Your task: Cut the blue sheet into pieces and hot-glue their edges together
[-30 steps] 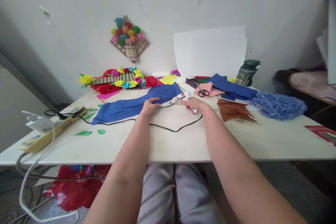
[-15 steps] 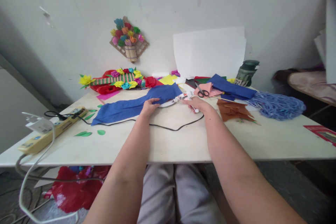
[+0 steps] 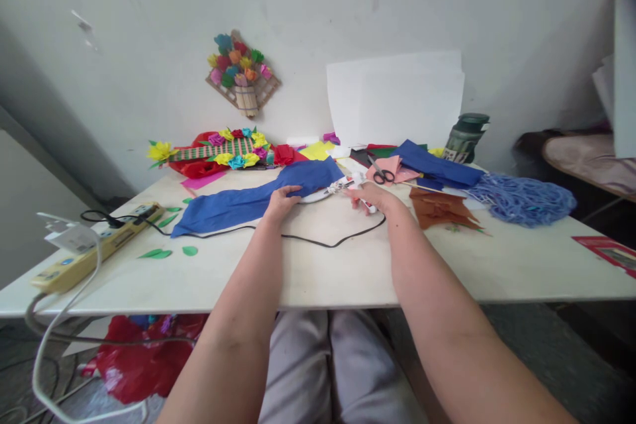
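Note:
My left hand (image 3: 281, 202) presses its curled fingers on the near edge of a long blue paper sheet (image 3: 238, 202) that lies across the white table (image 3: 322, 265). A white plate (image 3: 318, 196) peeks out from under that sheet between my hands. My right hand (image 3: 373, 197) is closed around a white glue gun (image 3: 350, 184), whose nozzle points left toward the blue sheet. Its black cord (image 3: 318, 238) loops over the table toward the left.
A yellow power strip (image 3: 94, 245) lies at the left edge. Paper flower crafts (image 3: 223, 149), scissors (image 3: 381, 174), blue and brown paper (image 3: 440, 209), a blue fringe heap (image 3: 521, 199) and a dark jar (image 3: 464, 137) crowd the back. Green paper leaves (image 3: 163, 252) lie near the cord.
My right hand with the glue gun has shifted very slightly; the left hand stays on the blue sheet.

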